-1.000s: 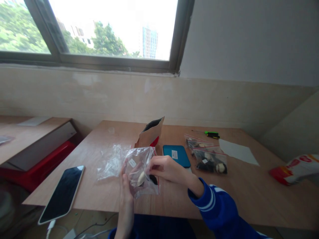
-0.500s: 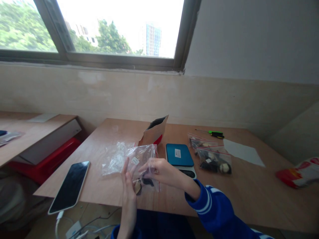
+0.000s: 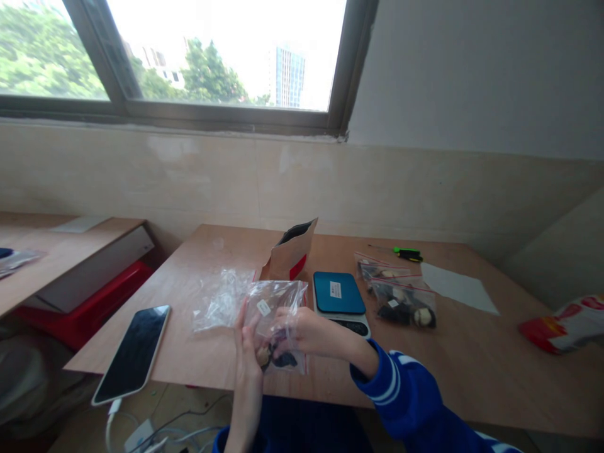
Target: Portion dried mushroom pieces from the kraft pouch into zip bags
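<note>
A clear zip bag (image 3: 278, 292) with a small white label is held upright over the table's front part, dark and pale pieces (image 3: 283, 359) at its bottom. My left hand (image 3: 248, 355) supports the bag from the left, its fingers wrapped partly behind the plastic. From the right, my right hand (image 3: 299, 330) presses against the bag with bent fingers, seen through or against the film. Right of it lies a digital scale with a blue top (image 3: 338, 293). Behind the bag stands a brown paper pouch (image 3: 289, 255), its top open.
Crumpled clear bags (image 3: 221, 302) lie left of my hands, and a phone (image 3: 132, 353) with a cable lies at the left edge. Filled zip bags (image 3: 406, 305), screwdrivers (image 3: 408, 253) and white paper (image 3: 457, 287) are on the right. A red-and-white package (image 3: 564, 324) sits far right.
The held bag has shifted slightly right and down, and its label has moved with it. My right hand has moved a little lower, close to the pieces.
</note>
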The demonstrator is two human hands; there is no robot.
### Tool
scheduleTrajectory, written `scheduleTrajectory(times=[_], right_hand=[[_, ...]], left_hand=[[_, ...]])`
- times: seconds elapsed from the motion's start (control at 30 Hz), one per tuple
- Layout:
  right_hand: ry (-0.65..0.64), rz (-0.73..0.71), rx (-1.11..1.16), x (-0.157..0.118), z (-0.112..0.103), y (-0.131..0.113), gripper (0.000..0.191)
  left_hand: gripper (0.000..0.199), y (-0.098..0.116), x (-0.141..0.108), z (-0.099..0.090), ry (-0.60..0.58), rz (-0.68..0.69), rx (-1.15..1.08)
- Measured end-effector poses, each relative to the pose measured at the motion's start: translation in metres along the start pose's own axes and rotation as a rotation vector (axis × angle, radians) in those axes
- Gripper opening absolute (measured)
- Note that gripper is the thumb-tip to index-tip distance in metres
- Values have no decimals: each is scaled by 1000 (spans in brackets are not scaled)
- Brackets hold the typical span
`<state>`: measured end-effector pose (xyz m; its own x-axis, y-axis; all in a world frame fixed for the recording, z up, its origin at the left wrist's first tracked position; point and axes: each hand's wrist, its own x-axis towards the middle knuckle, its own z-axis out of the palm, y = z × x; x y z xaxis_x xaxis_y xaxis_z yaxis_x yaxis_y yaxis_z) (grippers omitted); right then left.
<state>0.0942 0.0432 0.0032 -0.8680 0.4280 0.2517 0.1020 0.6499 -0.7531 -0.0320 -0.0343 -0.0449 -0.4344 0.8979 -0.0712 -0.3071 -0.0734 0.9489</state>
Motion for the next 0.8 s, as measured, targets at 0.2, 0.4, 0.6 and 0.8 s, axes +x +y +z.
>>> scheduleTrajectory(times=[0.2, 0.4, 0.6, 0.8], right_hand=[[194, 83, 126, -13, -5, 6, 11], [365, 191, 235, -24, -17, 1, 23], [710, 73, 211, -26, -44, -2, 19], [1229, -86, -36, 11, -107, 12, 20]], left_hand=[[62, -4, 9, 1, 35, -49, 7], [62, 2, 6, 0, 88, -18, 25], [62, 5, 18, -22, 172, -18, 58], [50, 21, 63, -47, 286, 151, 188]])
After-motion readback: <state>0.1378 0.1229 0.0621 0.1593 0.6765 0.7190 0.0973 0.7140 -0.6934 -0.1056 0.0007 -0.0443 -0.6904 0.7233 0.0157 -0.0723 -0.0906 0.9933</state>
